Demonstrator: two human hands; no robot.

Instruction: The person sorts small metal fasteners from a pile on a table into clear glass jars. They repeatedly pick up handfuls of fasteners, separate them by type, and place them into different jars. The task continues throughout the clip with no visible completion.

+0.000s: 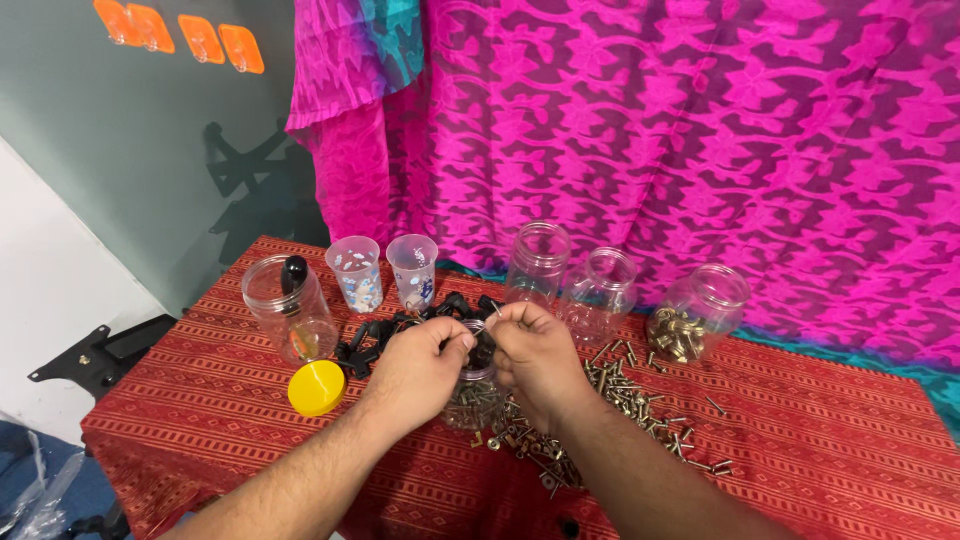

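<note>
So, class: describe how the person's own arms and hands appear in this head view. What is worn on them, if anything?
Both forearms are bare as far as the frame shows; no sleeves come into view. The left hand and the right hand wear no gloves, and no watch or bracelet shows at either wrist. Both forearms are hairy. No rings can be made out, though the fingers are partly curled out of sight.

Both hands (480, 362) hold a screw-filled clear jar (473, 395) on red cloth (820, 440).

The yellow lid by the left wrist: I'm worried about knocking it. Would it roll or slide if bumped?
The yellow lid lies flat on the woven red cloth, so it would probably slide little and not roll. It looks like thin plastic, likely light and easily nudged.
</note>
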